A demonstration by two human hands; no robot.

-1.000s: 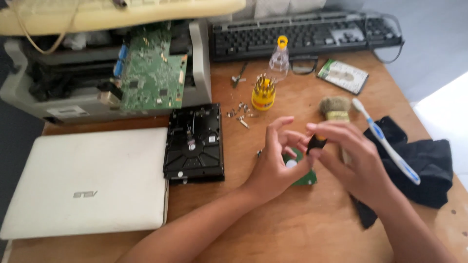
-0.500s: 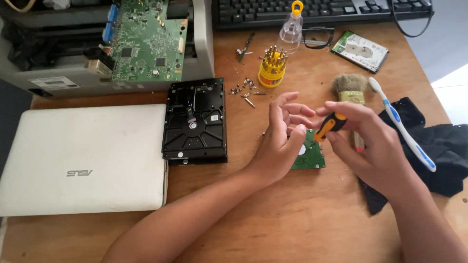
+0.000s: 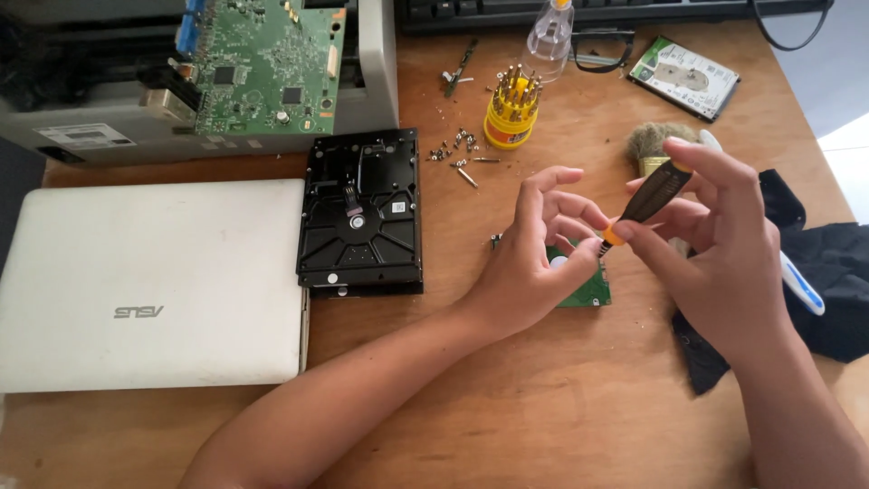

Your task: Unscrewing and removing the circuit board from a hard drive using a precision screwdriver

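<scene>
My right hand (image 3: 724, 244) grips a small screwdriver (image 3: 650, 199) with a black and orange handle, tip pointing down-left. My left hand (image 3: 534, 263) pinches the screwdriver's metal tip with thumb and fingers. Beneath both hands lies a small green circuit board (image 3: 588, 288) on the wooden table (image 3: 507, 417), partly hidden by my left palm. A black hard drive (image 3: 362, 213), underside up, rests to the left of my hands.
A closed white laptop (image 3: 149, 281) lies at left. Behind it sits a grey case with a green circuit board (image 3: 267, 63). A yellow bit holder (image 3: 511, 113), loose screws (image 3: 457, 149), a clear bottle (image 3: 549, 32), a second drive (image 3: 685, 77), a brush (image 3: 654, 145) and black cloth (image 3: 833, 272) ring the hands.
The view has shifted down and closer. My right hand has raised the screwdriver, and my left fingers have closed onto its tip above the small board.
</scene>
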